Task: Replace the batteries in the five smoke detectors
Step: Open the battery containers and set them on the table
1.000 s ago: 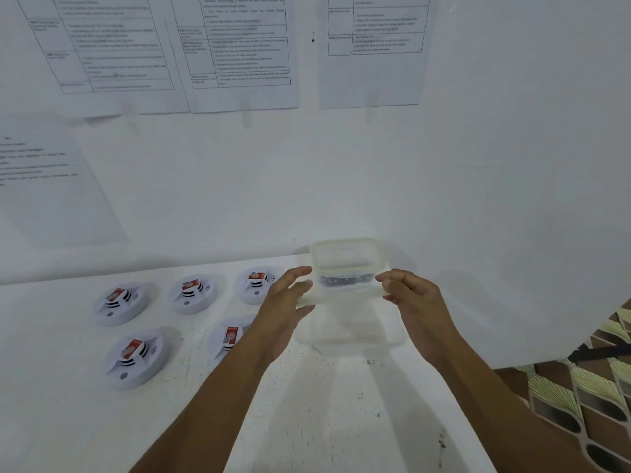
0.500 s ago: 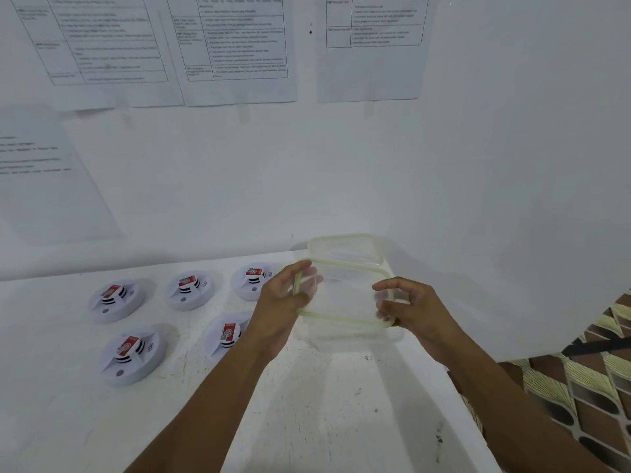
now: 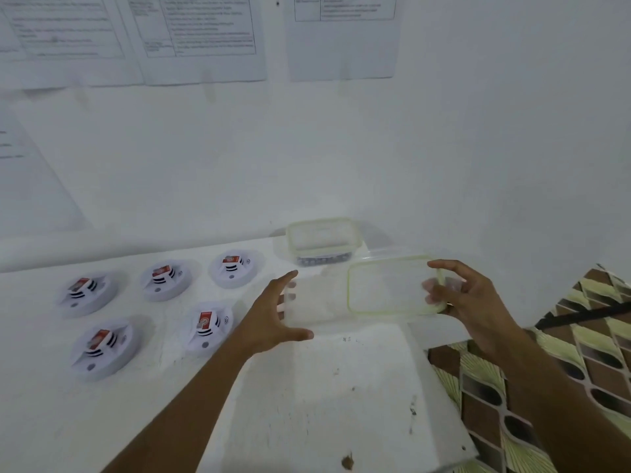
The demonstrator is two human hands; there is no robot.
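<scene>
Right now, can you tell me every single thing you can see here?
smoke detectors: five, white with a red piece on top, left part of the table
shut box: one, clear with a green rim, back of the table, small dark things inside
open box: one, clear, in front of the shut box
lid: one, clear with a green rim, held up at the right
papers: several, white, on the wall
table: one, white
floor: brown and green pattern, right
left hand: at the open box's left end, fingers straight
right hand: holds the lid
</scene>
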